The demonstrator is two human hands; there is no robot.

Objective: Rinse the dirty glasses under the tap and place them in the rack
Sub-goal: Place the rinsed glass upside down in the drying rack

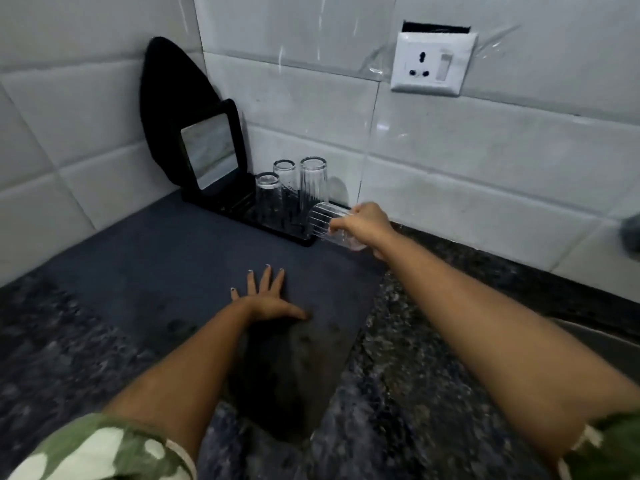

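Observation:
A black rack [239,211] stands in the tiled corner on a dark mat [166,268]. Three clear glasses stand upside down in it: a tall ribbed one [313,183], a shorter one [284,174] behind and another [268,195] in front. My right hand [363,223] is shut on a fourth ribbed glass [329,221], held on its side with its mouth toward the rack's right end. My left hand [268,299] lies flat on the mat, fingers spread, holding nothing.
A black-framed mirror [209,152] leans at the rack's back with a black oval board [169,109] behind it. A wall socket [431,62] sits on the white tiles. Speckled granite counter [398,358] surrounds the mat; a steel sink edge [602,337] shows at right.

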